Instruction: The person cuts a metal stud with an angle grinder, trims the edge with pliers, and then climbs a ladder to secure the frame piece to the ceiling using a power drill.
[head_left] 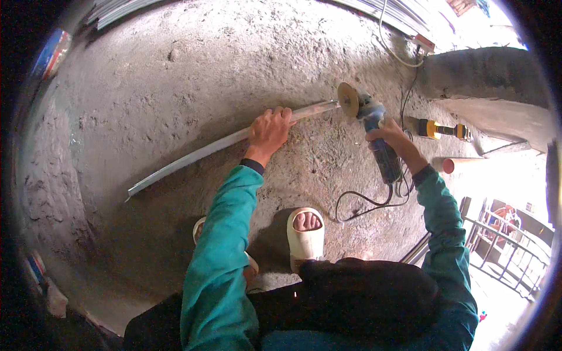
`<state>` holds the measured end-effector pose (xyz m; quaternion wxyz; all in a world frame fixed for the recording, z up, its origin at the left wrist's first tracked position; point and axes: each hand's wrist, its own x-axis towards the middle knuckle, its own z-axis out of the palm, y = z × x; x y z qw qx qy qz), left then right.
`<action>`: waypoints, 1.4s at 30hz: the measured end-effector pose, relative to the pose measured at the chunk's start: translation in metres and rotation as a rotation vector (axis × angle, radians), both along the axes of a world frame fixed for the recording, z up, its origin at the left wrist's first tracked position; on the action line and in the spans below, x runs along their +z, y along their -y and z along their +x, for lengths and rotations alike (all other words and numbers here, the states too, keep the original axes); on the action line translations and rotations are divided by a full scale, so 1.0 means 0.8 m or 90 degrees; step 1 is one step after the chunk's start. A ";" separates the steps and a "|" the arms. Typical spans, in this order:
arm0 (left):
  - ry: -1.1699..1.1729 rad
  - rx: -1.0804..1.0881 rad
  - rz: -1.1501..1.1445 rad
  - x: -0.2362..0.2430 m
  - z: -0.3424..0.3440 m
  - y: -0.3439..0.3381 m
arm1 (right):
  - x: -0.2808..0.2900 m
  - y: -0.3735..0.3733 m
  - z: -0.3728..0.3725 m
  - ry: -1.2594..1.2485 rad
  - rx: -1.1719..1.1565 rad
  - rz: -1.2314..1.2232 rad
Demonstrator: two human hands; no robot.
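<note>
Here's your long metal bar (196,157), left of the grinder (386,161), clamped by just your left grip (270,133), so uneven pressure could twist it. Your right grip (391,136) wraps the grinder alone: it could kick if the cord (390,193) below it snags or the disc (348,100) at its head binds.

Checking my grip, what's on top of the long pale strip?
Your left hand lies over the long pale strip, right of its middle; the stretch beneath the hand is covered.
</note>
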<state>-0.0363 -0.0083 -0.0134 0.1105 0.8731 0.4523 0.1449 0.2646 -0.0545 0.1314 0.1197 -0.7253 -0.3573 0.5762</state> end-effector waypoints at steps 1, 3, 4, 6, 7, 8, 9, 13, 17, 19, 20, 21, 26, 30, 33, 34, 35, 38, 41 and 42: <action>0.020 0.000 0.042 -0.001 -0.002 0.003 | -0.002 0.007 0.003 0.004 -0.027 0.038; 0.041 0.004 0.084 -0.002 -0.005 0.006 | 0.002 0.009 0.006 0.009 -0.048 0.076; 0.022 0.002 0.066 -0.003 -0.007 0.006 | 0.008 0.005 0.006 0.032 -0.048 0.036; 0.007 0.003 0.049 -0.005 -0.010 0.007 | 0.012 0.003 0.006 0.058 -0.045 -0.002; 0.008 0.005 0.041 -0.007 -0.012 0.007 | 0.008 0.004 0.008 0.061 -0.060 0.019; 0.008 0.007 0.034 -0.008 -0.013 0.007 | 0.006 0.005 0.009 0.064 -0.074 0.041; 0.011 0.013 0.033 -0.007 -0.014 0.009 | 0.004 0.005 0.008 0.067 -0.069 0.041; 0.037 0.021 0.033 -0.005 -0.025 0.016 | 0.006 0.006 -0.012 0.020 -0.017 -0.015; 0.062 0.030 0.101 -0.002 -0.033 0.025 | 0.007 0.009 -0.027 -0.010 -0.013 -0.044; 0.045 0.034 0.068 -0.001 -0.038 0.027 | 0.018 0.011 -0.054 -0.003 -0.044 -0.021; 0.027 0.032 0.037 -0.001 -0.041 0.028 | 0.021 0.011 -0.065 0.003 -0.080 0.004; 0.029 0.036 0.036 -0.001 -0.041 0.028 | 0.020 0.011 -0.063 0.005 -0.076 0.004; 0.054 0.029 0.052 -0.007 -0.044 0.032 | 0.003 0.012 -0.051 0.008 -0.026 -0.029; 0.061 0.033 0.037 -0.004 -0.044 0.034 | 0.008 0.015 -0.060 0.026 -0.069 -0.042; 0.044 0.014 -0.004 -0.008 -0.043 0.032 | 0.006 0.015 -0.058 0.055 -0.024 -0.046; 0.039 0.019 0.006 -0.011 -0.043 0.033 | 0.005 0.015 -0.060 0.036 -0.043 -0.031; 0.034 0.025 0.015 -0.014 -0.043 0.034 | 0.004 0.015 -0.062 0.016 -0.062 -0.017; 0.063 0.025 -0.002 -0.019 -0.046 0.033 | 0.006 0.009 -0.062 0.026 0.017 -0.027; 0.070 0.017 -0.025 -0.018 -0.048 0.034 | 0.011 0.007 -0.065 -0.012 0.012 -0.074; 0.071 0.017 -0.024 -0.017 -0.048 0.034 | 0.007 0.011 -0.057 -0.011 0.013 -0.074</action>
